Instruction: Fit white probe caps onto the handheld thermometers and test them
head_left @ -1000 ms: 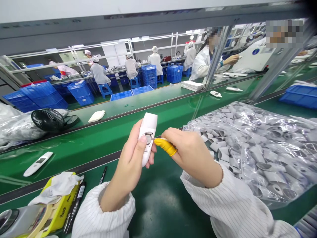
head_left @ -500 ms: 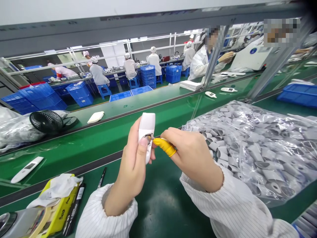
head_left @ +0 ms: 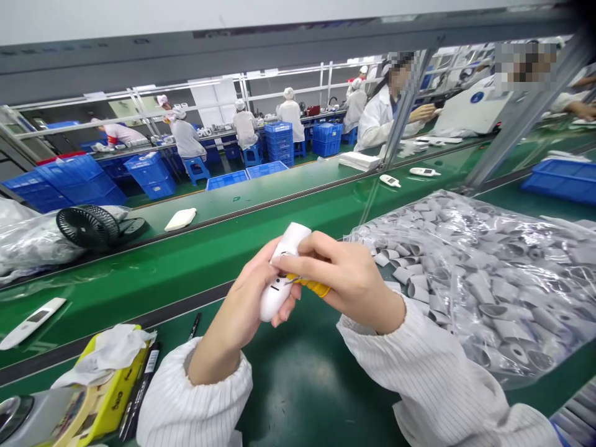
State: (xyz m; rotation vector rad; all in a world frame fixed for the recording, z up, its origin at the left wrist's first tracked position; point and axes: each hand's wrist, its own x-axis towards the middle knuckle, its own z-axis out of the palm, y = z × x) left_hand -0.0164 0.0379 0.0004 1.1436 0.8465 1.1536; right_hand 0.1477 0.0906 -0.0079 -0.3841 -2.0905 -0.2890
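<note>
Two hands now close together over the green table (head_left: 302,385): left hand (head_left: 254,292) clamped around a white handheld device (head_left: 279,279), tilted since a moment ago; right hand (head_left: 349,279), yellow-tipped finger beneath, pinches its top.

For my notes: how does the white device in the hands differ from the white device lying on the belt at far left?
The held white device is off the belt, gripped by left hand and right hand; the far-left white device lies flat, untouched. The held one is partly covered by fingers; the lying one shows a small display window. Both are white and elongated.
</note>
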